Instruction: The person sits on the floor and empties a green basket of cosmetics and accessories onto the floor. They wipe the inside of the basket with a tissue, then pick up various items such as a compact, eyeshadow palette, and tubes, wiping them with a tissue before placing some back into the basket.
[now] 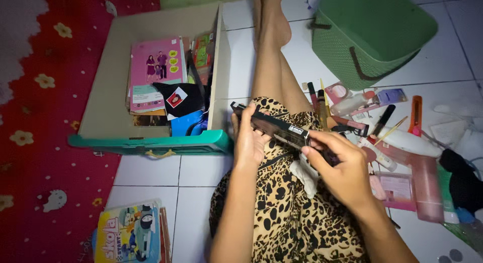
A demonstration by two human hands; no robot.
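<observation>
One slim dark case [274, 128], held over your lap, long axis running far-left to near-right. Your left hand [247, 140] grips its far-left end; your right hand [338, 165] clasps the near-right end, fingers curled.

Dim indoor light, darkened corners, soft focus.

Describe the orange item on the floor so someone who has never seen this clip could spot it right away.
Start at the green basket at the upper right; below it, cosmetics lie scattered on the white tiles. At the right side of that clutter lies the orange cutter, pointing up and down. It is the only bright orange, flat, straight thing among pink bottles and dark tubes.
</observation>
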